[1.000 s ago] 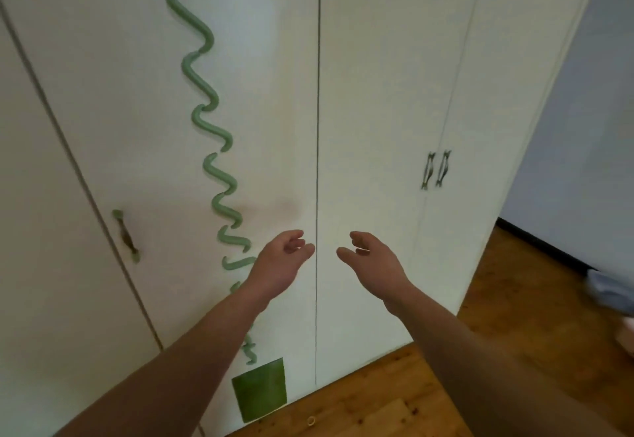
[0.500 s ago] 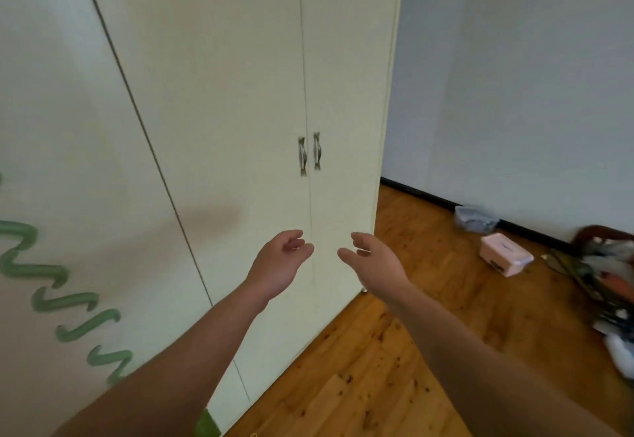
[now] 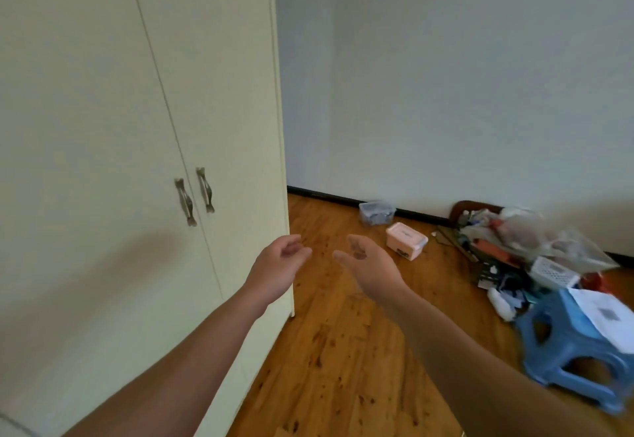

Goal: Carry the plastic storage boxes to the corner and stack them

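We're on the approach, we reckon: left hand (image 3: 278,265) and right hand (image 3: 368,265) empty, fingers (image 3: 293,248) loosely curled. The pink box (image 3: 406,240) sits near the floor's (image 3: 343,351) far edge, with the clear box (image 3: 376,212) behind it at the wall. Next: step in, stoop, grip.

Soft, even daylight, no glare. Faint hand shadow on wardrobe door (image 3: 103,162). Wide-angle bowing at edges; blue stool (image 3: 562,351) at right edge motion-blurred.

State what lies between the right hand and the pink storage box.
In the head view, only bare wooden floor separates the right hand from the pink storage box.
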Demonstrator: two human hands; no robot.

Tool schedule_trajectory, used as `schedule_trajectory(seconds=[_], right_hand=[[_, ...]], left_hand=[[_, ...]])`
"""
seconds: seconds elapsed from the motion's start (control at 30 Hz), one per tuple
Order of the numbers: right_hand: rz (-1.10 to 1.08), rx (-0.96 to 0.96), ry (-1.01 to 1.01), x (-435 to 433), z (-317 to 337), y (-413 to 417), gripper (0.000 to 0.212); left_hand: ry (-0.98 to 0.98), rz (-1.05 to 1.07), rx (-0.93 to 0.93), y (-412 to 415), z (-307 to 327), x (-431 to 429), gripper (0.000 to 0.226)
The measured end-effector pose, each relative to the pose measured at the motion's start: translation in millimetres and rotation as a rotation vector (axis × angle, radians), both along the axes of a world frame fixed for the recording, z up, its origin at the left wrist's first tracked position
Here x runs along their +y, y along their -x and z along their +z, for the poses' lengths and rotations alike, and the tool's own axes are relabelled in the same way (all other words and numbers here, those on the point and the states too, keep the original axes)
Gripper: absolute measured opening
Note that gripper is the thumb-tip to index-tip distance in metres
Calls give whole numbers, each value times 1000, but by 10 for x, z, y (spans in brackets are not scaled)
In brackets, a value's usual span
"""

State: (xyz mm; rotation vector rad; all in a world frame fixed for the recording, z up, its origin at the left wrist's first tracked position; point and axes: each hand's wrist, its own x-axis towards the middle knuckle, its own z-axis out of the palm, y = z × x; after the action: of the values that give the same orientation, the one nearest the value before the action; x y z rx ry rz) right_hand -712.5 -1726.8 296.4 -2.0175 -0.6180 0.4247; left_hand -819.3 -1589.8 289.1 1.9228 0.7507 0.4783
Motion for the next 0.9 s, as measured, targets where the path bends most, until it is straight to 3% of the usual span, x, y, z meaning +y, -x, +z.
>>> schedule_trajectory(seconds=[0.53, 0.9], right_hand=[[-236, 23, 15, 160, -226, -1072, 56], [-343, 56, -4, 20, -411, -2466, 53]], left_hand=[[0, -244, 9, -1333, -128, 389, 42], [6, -315, 39, -2767, -110, 274, 45]])
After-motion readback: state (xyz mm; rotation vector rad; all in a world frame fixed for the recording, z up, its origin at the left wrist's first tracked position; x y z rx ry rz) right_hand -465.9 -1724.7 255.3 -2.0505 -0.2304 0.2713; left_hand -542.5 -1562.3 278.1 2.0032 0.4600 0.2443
